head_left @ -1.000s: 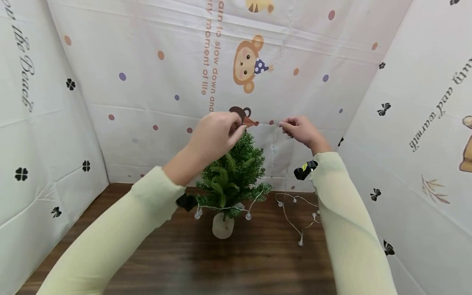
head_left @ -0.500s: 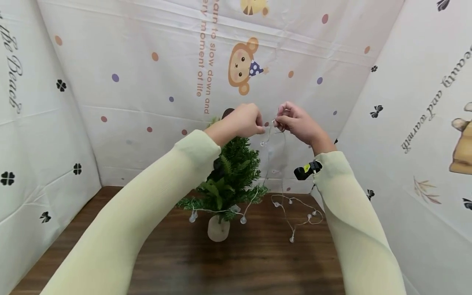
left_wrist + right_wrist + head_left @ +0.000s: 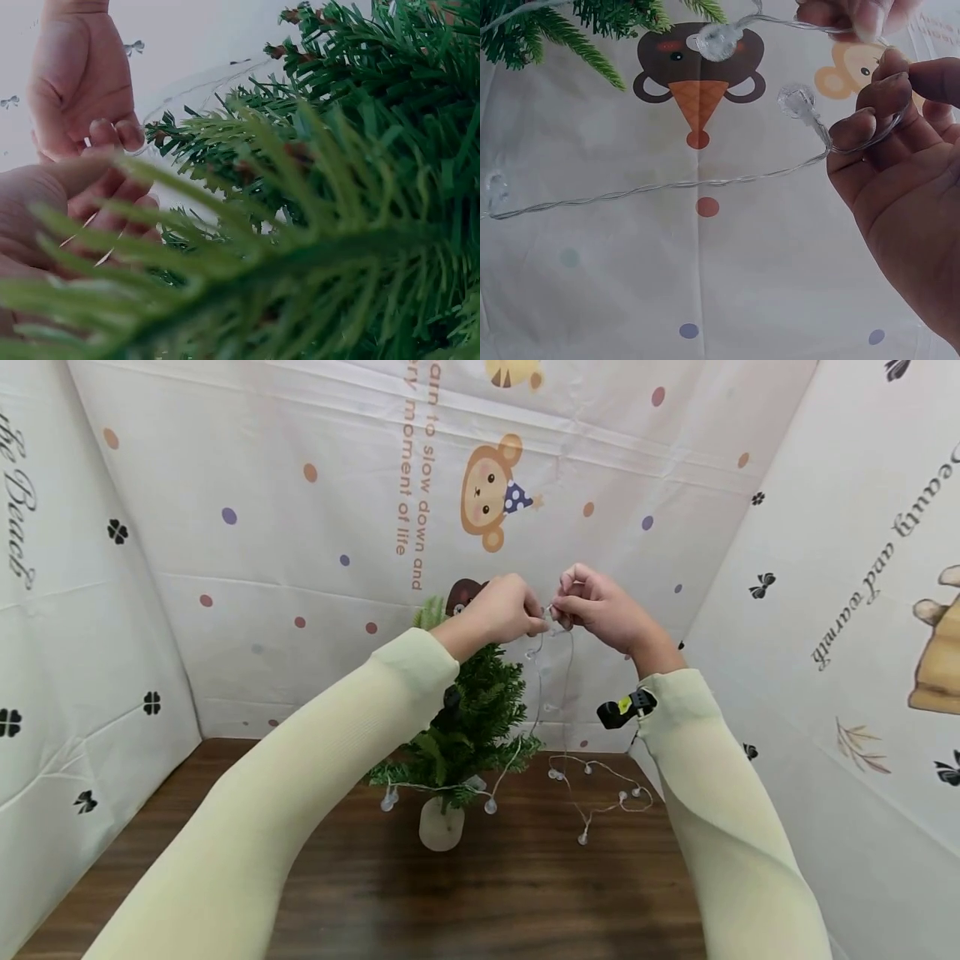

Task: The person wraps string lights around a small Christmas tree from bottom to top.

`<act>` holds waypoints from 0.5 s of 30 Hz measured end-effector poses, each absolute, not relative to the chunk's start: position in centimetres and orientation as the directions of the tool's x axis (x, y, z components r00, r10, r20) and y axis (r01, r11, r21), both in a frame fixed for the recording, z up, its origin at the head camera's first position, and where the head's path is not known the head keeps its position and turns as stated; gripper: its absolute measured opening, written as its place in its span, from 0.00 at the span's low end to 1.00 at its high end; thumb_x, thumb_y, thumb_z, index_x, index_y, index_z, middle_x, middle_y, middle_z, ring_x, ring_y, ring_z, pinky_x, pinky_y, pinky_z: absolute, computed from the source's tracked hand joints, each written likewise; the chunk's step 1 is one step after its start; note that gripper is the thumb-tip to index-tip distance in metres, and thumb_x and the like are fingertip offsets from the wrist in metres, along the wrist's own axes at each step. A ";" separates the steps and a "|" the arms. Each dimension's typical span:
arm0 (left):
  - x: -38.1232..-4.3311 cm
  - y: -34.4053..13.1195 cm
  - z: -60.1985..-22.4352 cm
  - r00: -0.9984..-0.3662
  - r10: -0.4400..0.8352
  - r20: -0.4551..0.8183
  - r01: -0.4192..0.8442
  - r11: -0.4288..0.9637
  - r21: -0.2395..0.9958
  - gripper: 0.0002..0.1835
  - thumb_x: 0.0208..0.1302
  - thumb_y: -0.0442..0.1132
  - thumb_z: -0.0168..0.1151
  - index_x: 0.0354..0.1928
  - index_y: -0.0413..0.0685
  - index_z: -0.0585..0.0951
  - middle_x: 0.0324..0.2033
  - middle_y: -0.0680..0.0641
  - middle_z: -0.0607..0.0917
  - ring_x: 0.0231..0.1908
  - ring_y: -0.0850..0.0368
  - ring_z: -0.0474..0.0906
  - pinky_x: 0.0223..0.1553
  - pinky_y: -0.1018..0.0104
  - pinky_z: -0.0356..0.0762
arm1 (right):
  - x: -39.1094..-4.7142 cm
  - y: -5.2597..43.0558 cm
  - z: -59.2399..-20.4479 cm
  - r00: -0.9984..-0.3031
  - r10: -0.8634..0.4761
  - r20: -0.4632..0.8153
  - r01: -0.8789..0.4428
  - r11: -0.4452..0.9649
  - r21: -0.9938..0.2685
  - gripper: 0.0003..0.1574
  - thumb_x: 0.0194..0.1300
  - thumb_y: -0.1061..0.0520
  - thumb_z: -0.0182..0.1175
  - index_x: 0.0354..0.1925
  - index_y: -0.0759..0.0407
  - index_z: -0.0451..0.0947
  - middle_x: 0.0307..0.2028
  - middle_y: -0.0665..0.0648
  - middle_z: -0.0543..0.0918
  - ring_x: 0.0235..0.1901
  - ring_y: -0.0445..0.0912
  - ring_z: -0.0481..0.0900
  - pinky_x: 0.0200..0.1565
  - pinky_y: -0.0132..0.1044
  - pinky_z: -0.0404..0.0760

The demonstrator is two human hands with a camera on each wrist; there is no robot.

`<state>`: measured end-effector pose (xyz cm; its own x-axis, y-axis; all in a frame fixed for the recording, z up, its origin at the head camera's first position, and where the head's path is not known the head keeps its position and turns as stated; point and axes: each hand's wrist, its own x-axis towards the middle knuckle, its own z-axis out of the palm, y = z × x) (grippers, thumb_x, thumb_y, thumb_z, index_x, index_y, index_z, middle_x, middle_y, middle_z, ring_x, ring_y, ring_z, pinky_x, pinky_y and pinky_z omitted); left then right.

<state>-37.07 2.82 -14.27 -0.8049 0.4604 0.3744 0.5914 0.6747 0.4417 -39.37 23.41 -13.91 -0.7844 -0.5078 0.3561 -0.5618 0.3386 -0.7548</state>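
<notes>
A string of clear-bulb fairy lights (image 3: 795, 97) runs between both hands above a small green Christmas tree (image 3: 491, 702). My right hand (image 3: 600, 612) holds its thin wire among curled fingers, right of the treetop. Close beside it, my left hand (image 3: 501, 610) reaches over the tree and pinches the wire with its fingertips, as the right wrist view shows. One stretch of the lights drapes around the lower branches, with a bulb (image 3: 491, 807) hanging in front. A near branch (image 3: 262, 277) covers part of the hands in the left wrist view.
The tree stands on a pale round base (image 3: 441, 825) on a dark wooden table (image 3: 450, 902). More of the light string (image 3: 583, 837) lies looped on the table to the right. Printed white cloth walls (image 3: 300, 543) enclose the back and sides.
My left hand has moved right from the treetop to the wire beside my right hand and now pinches it. My right hand has shifted slightly left and up.
</notes>
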 end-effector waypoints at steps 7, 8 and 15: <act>-36.8 2.8 -13.8 -0.801 0.476 0.364 0.597 0.676 0.431 0.18 0.73 0.44 0.64 0.22 0.51 0.87 0.19 0.54 0.83 0.20 0.60 0.68 0.26 0.68 0.66 | -38.9 23.9 -13.9 -0.795 -0.496 0.350 -0.559 0.372 -0.741 0.08 0.79 0.58 0.55 0.43 0.57 0.64 0.30 0.51 0.80 0.30 0.47 0.74 0.34 0.35 0.75; -36.8 2.8 -13.7 -0.804 0.474 0.359 0.593 0.682 0.427 0.18 0.73 0.44 0.63 0.22 0.51 0.87 0.19 0.54 0.83 0.21 0.60 0.69 0.27 0.68 0.67 | -38.9 24.0 -13.9 -0.797 -0.491 0.352 -0.561 0.386 -0.732 0.08 0.77 0.58 0.57 0.44 0.57 0.65 0.30 0.51 0.80 0.31 0.46 0.75 0.36 0.35 0.76; -36.6 1.9 -12.9 -0.809 0.482 0.336 0.586 0.699 0.409 0.14 0.74 0.43 0.62 0.29 0.52 0.90 0.30 0.52 0.88 0.28 0.57 0.76 0.32 0.65 0.73 | -39.5 26.1 -14.9 -0.807 -0.496 0.319 -0.517 0.335 -0.788 0.09 0.72 0.63 0.63 0.48 0.55 0.84 0.34 0.47 0.87 0.38 0.40 0.85 0.48 0.32 0.82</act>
